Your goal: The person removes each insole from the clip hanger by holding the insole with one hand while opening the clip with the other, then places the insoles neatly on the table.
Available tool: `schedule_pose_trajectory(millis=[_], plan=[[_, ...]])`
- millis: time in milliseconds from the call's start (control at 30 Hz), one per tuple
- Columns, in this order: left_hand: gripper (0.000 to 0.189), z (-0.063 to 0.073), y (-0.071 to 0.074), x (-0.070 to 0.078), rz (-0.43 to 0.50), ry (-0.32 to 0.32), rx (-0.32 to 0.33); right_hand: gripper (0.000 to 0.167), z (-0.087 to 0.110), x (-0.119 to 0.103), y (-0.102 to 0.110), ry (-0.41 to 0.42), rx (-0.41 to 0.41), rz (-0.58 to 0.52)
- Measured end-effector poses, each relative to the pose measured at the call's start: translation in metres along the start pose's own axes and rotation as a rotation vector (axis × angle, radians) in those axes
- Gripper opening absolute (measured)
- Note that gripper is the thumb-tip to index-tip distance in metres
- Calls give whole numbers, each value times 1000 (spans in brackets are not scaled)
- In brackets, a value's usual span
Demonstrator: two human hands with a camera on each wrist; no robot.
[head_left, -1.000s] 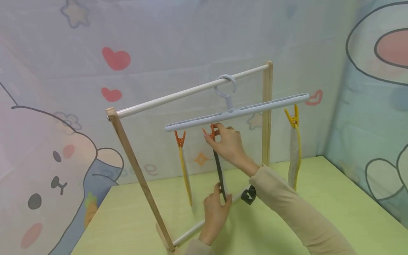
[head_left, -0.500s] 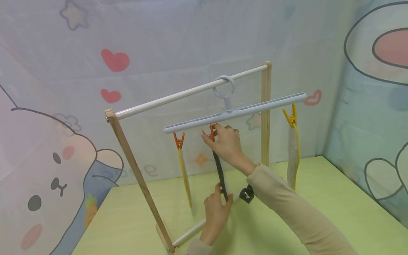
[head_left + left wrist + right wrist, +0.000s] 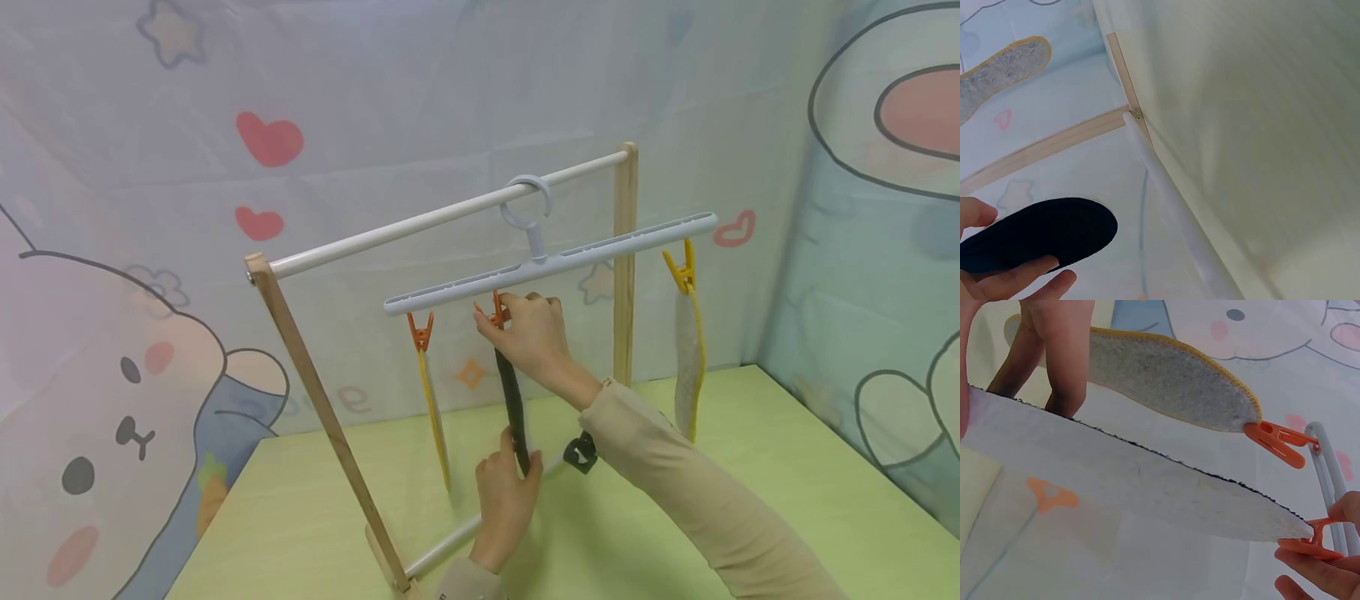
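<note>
Spreads out as a pale yellow-green tabletop (image 3: pixel 810 475), faintly grained, reaching well to the right. Carries a rack (image 3: pixel 420 223) set down on wooden feet: propped at the near left on one foot (image 3: pixel 381 552) beneath a slanting post (image 3: pixel 322 400), at the far right on another (image 3: pixel 1121 69). Bridged low between them by a white rod (image 3: pixel 444 546).

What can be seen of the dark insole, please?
The dark insole is long and thin, with a rounded lower end, one dark face and one pale, felt-like face. It hangs slightly tilted below the hanger, almost edge-on to the head view. An orange clip grips its top; the left hand holds its lower end.
</note>
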State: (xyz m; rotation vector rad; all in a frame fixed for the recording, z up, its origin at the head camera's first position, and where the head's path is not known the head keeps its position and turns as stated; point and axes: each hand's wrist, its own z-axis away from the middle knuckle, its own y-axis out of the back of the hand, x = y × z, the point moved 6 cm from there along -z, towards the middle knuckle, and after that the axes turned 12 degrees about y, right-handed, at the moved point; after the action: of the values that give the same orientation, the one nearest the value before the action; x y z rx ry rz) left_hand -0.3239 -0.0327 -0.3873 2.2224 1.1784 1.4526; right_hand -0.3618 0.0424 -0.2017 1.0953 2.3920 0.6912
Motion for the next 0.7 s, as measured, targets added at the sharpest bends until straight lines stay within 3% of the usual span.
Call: schedule_pose_trajectory(millis=[367, 700], plan=[[40, 3, -1, -3, 8, 33, -53, 33, -1, -1, 0, 46, 45, -2], [39, 5, 3, -2, -4, 19, -45, 33, -2, -1, 1, 52, 40, -7]])
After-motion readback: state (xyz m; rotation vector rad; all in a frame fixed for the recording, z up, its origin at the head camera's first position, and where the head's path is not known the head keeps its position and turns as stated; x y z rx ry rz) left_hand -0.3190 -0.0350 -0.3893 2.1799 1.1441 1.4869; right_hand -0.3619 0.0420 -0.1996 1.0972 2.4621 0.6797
